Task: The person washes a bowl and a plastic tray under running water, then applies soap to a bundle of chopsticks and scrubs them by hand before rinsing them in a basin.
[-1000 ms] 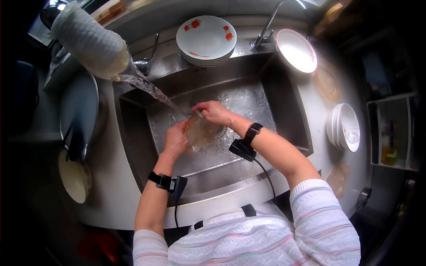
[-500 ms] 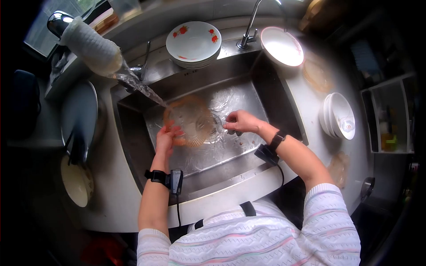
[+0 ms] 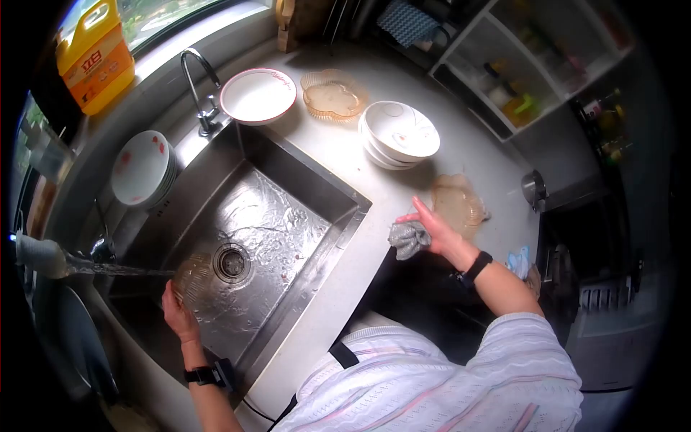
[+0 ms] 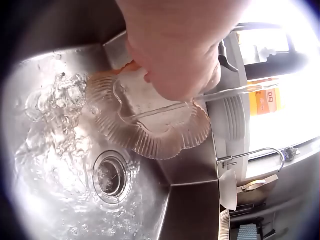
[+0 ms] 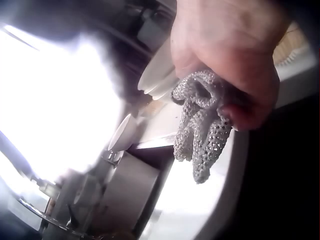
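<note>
My left hand [image 3: 180, 315] grips the edge of a clear amber glass plate [image 3: 193, 279] inside the steel sink [image 3: 288, 183], left of the drain. In the left wrist view the plate's fluted, scalloped rim [image 4: 150, 145] shows, and a stream of water [image 4: 200, 97] falls on it. My right hand [image 3: 445, 234] is out past the sink, over the counter's front edge. It holds a crumpled grey mesh dishcloth [image 3: 409, 240], which hangs down wet and full of small holes in the right wrist view.
Around the sink stand flowered plates [image 3: 142, 169], a red-rimmed bowl [image 3: 258, 97], a small tap [image 3: 205, 108] and stacked white bowls [image 3: 399, 133]. Two amber glass dishes lie on the counter, one [image 3: 457, 205] just beyond my right hand. Water runs from a sleeved faucet [image 3: 42, 258].
My right hand has left the plate and swung right, out of the sink, with the dishcloth. My left hand keeps the plate in the sink. The head view has turned right.
</note>
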Available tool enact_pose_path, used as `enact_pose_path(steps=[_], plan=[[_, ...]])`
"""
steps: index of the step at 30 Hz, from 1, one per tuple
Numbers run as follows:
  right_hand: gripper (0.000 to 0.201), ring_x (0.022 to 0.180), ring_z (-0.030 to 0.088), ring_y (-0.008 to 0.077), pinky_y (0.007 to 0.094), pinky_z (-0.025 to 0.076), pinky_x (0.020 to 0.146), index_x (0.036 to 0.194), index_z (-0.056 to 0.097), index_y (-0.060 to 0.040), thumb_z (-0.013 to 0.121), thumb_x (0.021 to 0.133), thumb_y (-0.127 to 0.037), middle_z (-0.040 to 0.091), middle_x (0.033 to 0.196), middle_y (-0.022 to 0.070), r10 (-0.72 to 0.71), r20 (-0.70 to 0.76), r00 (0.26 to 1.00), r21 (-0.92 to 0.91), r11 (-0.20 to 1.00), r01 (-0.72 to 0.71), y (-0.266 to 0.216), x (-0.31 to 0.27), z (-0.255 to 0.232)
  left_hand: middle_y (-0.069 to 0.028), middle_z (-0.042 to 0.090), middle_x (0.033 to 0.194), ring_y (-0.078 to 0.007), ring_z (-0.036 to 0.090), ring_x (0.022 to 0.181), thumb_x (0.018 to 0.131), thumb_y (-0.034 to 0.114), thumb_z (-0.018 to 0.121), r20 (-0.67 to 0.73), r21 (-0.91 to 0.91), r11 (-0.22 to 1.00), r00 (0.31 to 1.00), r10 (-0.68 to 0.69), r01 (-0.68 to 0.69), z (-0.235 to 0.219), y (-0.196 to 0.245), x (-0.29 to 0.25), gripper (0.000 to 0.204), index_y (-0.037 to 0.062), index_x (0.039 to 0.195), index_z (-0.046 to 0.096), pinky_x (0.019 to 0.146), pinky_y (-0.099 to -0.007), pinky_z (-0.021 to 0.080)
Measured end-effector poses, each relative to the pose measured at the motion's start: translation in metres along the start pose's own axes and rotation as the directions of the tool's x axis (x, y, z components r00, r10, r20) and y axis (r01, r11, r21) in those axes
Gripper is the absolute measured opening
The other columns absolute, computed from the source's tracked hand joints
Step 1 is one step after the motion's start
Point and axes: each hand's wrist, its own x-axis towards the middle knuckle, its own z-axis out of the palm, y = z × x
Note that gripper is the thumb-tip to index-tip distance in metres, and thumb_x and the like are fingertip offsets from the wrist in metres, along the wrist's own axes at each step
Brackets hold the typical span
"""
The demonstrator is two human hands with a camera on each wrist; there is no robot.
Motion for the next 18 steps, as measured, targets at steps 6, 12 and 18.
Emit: enact_pose_path(steps=[6, 12, 18], plan=[[0.059, 0.065, 0.06, 0.0223, 0.0307, 0.038, 0.043, 0.089, 0.054, -0.0061, 0.038, 0.081, -0.063, 0.06, 0.072, 0.0096, 0.101, -0.284, 0.953, 0.375, 0.927, 0.014, 0.052, -0.034, -0.086, -0.0144, 0.054, 0.107, -0.0305, 0.049, 0.102, 0.081, 0.002, 0.045, 0.11, 0.216, 0.954, 0.976, 0.19, -0.21, -0.007, 0.021, 0.004, 0.034, 0.0012, 0.115, 0.05, 0.09, -0.0361, 0.038], [0.031, 0.077, 0.06, 0.0311, 0.0422, 0.051, 0.063, 0.092, 0.053, -0.002, 0.041, 0.086, -0.031, 0.06, 0.086, 0.0154, 0.01, -0.249, 0.969, 0.473, 0.874, 0.112, 0.074, -0.008, -0.137, -0.0114, 0.056, 0.106, -0.029, 0.048, 0.102, 0.079, 0.005, 0.047, 0.15, 0.189, 0.876, 0.894, 0.422, -0.445, 0.012, 0.094, 0.021, 0.031, 0.0017, 0.109, 0.054, 0.088, -0.0361, 0.038], [0.019, 0.066, 0.059, 0.0246, 0.0375, 0.051, 0.059, 0.086, 0.053, 0.0025, 0.044, 0.084, -0.014, 0.057, 0.074, 0.0125, -0.178, -0.342, 0.923, 0.278, 0.919, 0.28, 0.072, -0.058, -0.116, -0.0076, 0.058, 0.097, -0.0153, 0.05, 0.078, 0.087, 0.007, 0.045, 0.085, -0.61, 0.792, 0.996, 0.026, 0.032, 0.089, 0.196, 0.072, 0.028, 0.0021, 0.114, 0.052, 0.073, -0.024, 0.04]])
